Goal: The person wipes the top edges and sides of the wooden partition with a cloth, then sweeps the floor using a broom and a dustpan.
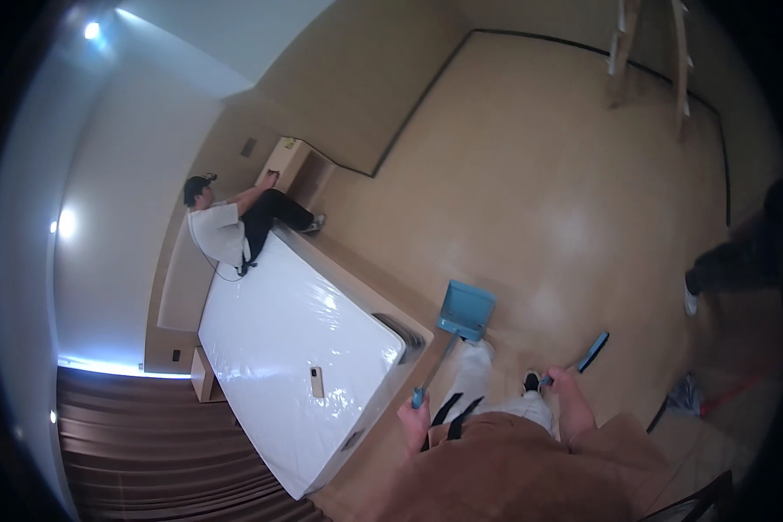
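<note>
A long-handled blue dustpan (pixel 466 310) rests by the floor in front of my feet, its handle slanting down toward my body. My left hand (pixel 414 419) is closed round the blue grip at the handle's upper end. On the other side, my right hand (pixel 565 383) is wrapped round the handle of a small blue hand brush (pixel 592 351) with dark bristles. The brush is held to the right, apart from the dustpan. Inside the pan I cannot make out any contents.
A plastic-wrapped white mattress (pixel 296 339) on a wooden bed frame stands at left, with a phone (pixel 317 382) on it. A person (pixel 235 222) sits on its far corner beside a nightstand (pixel 296 165). A ladder (pixel 652 61) stands far right; another person's leg (pixel 731 265) shows at right.
</note>
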